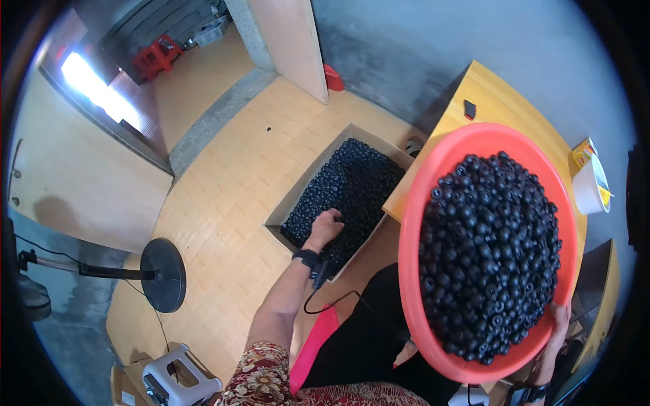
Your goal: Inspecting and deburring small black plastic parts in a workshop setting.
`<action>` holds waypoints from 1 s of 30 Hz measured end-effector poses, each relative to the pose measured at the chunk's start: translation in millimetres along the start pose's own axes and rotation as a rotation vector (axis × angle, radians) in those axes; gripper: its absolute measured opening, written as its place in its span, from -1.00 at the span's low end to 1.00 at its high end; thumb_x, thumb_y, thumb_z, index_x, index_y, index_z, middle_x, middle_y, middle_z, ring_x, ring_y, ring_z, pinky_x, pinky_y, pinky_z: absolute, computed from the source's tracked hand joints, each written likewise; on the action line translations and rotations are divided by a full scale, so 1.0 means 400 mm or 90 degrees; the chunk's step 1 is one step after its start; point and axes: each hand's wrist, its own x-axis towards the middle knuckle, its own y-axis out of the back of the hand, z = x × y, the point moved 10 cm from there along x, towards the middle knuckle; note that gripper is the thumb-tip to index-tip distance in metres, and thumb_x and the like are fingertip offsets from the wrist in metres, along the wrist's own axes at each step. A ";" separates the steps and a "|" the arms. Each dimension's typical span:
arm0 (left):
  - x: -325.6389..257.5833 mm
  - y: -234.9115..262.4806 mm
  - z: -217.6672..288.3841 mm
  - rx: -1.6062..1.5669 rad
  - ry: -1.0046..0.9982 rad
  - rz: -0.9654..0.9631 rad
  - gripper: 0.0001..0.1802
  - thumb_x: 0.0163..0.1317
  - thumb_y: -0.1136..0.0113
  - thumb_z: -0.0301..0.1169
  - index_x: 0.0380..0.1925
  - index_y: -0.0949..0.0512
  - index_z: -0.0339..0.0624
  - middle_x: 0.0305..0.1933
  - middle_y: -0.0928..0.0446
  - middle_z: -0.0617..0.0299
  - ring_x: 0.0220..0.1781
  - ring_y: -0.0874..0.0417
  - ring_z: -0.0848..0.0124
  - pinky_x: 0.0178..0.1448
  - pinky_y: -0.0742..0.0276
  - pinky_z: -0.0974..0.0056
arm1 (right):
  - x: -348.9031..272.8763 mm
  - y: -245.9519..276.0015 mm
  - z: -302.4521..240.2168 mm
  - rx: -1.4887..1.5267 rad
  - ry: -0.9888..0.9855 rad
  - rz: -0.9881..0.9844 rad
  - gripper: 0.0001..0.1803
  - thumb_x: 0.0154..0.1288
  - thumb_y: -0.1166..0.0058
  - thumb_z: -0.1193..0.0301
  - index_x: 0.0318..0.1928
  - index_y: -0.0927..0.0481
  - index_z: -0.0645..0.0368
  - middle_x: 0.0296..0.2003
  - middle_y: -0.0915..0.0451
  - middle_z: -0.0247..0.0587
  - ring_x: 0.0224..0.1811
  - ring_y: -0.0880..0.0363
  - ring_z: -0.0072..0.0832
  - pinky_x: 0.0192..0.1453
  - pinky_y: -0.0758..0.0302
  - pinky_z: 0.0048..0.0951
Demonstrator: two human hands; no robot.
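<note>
A round red-orange plastic basin (410, 271), heaped with small round black beads (491, 250), is tilted at the right above the yellow table. My right hand (559, 326) grips its lower right rim; part of the fingers is hidden behind the basin. On the floor ahead, an open cardboard box (276, 218) holds a broad layer of the same kind of dark beads (352, 176). My left hand (326, 229) reaches into the box at its near side, fingers curled in at the beads. Whatever lies within those fingers cannot be made out.
The yellow table (443, 132) carries a small dark object (470, 109), a white tub (591, 185) and a yellow packet (583, 152). A round black stand base (163, 275) and a grey plastic stool (179, 375) stand at left. A cable (332, 302) runs near my left wrist.
</note>
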 end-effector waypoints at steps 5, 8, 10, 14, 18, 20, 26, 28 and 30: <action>-0.016 -0.148 -0.021 0.201 0.058 -0.203 -0.04 0.09 -0.50 -0.25 0.48 -0.20 0.22 0.35 -0.27 -0.07 0.39 -0.39 -0.15 0.30 -0.53 -0.16 | -0.022 -0.052 -0.012 0.033 -0.037 -0.033 -0.38 0.26 -0.09 0.32 0.33 -0.40 0.23 0.05 -0.58 -0.19 0.05 -0.57 -0.38 0.15 -0.49 -0.31; -0.043 -0.179 -0.036 0.230 0.064 -0.166 0.01 0.01 -0.55 -0.27 0.46 -0.20 0.25 0.30 -0.30 -0.06 0.41 -0.37 -0.11 0.29 -0.57 -0.12 | -0.029 -0.062 -0.013 0.045 -0.049 -0.015 -0.37 0.26 -0.09 0.33 0.34 -0.39 0.23 0.06 -0.58 -0.17 0.06 -0.57 -0.37 0.17 -0.49 -0.30; -0.092 -0.228 -0.073 0.243 0.055 -0.220 -0.29 0.19 -0.37 -0.35 0.35 -0.33 0.15 0.29 -0.29 -0.10 0.33 -0.47 -0.17 0.27 -0.60 -0.07 | -0.029 -0.058 -0.014 0.050 -0.049 -0.007 -0.36 0.25 -0.09 0.33 0.35 -0.39 0.24 0.07 -0.58 -0.16 0.07 -0.57 -0.36 0.18 -0.49 -0.30; -0.120 -0.271 -0.142 0.199 0.067 -0.219 -0.67 0.34 -0.08 -0.42 0.09 -0.57 0.03 0.10 -0.51 -0.16 0.09 -0.68 -0.09 0.18 -0.63 0.05 | -0.033 -0.046 -0.009 0.056 -0.045 -0.002 -0.35 0.25 -0.08 0.34 0.36 -0.38 0.24 0.09 -0.58 -0.14 0.09 -0.57 -0.35 0.19 -0.49 -0.29; -0.084 -0.208 -0.172 -0.179 0.156 -0.159 -0.89 0.27 -0.31 -0.39 -0.28 -0.65 -0.18 -0.41 -0.68 0.01 -0.27 -0.77 0.18 -0.12 -0.66 0.17 | -0.037 -0.056 -0.009 0.101 -0.028 -0.027 -0.34 0.25 -0.08 0.35 0.37 -0.37 0.24 0.11 -0.58 -0.12 0.10 -0.57 -0.33 0.21 -0.49 -0.28; -0.075 -0.150 -0.172 -0.336 0.229 -0.118 -0.88 0.30 -0.34 -0.38 -0.33 -0.63 -0.18 -0.47 -0.65 0.17 -0.42 -0.70 0.40 -0.31 -0.60 0.28 | -0.034 -0.060 -0.016 0.085 -0.014 -0.038 -0.36 0.27 -0.07 0.38 0.36 -0.38 0.24 0.09 -0.59 -0.15 0.08 -0.59 -0.35 0.20 -0.49 -0.31; -0.098 0.021 -0.073 -0.615 0.242 -0.052 -0.89 0.29 -0.39 -0.38 -0.33 -0.60 -0.03 -0.49 -0.59 0.43 -0.55 -0.56 0.53 -0.44 -0.45 0.44 | -0.007 -0.046 0.001 0.075 -0.013 -0.054 -0.44 0.27 -0.11 0.35 0.29 -0.46 0.17 0.03 -0.59 -0.26 0.07 -0.55 -0.42 0.21 -0.46 -0.32; -0.103 0.059 -0.042 -0.588 0.225 -0.063 -0.69 0.26 -0.42 -0.34 -0.04 -0.57 -0.03 -0.18 -0.62 0.27 -0.21 -0.62 0.49 -0.19 -0.50 0.35 | 0.007 -0.039 0.007 0.064 0.008 -0.070 -0.47 0.27 -0.11 0.32 0.25 -0.48 0.15 -0.04 -0.58 -0.31 0.00 -0.54 -0.45 0.18 -0.46 -0.35; -0.111 0.103 -0.027 -0.512 0.217 -0.023 -0.48 0.24 -0.45 -0.32 0.19 -0.51 -0.02 0.01 -0.59 0.18 0.02 -0.61 0.42 0.00 -0.53 0.25 | 0.027 -0.021 0.008 -0.012 0.029 -0.045 -0.48 0.27 -0.11 0.32 0.24 -0.49 0.16 -0.09 -0.58 -0.35 -0.05 -0.53 -0.49 0.14 -0.48 -0.37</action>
